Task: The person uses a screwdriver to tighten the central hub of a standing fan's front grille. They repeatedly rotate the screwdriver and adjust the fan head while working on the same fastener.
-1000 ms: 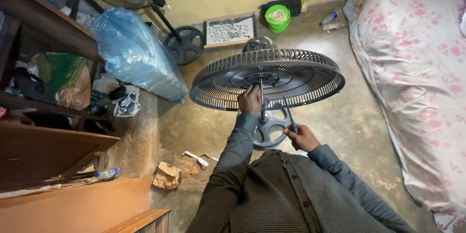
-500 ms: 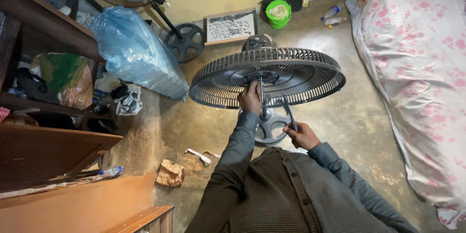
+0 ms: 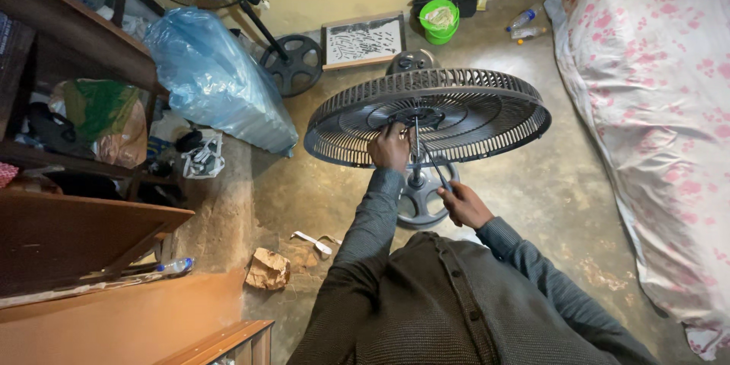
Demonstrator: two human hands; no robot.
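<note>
Bare concrete floor [image 3: 563,182] stretches beneath a dark fan grille [image 3: 427,115], tilted flat on its stand. Left hand [image 3: 389,147] grips the grille's underside near the hub. Right hand [image 3: 465,205], just below, is closed around a thin tool [image 3: 435,166] angled toward the hub.
</note>
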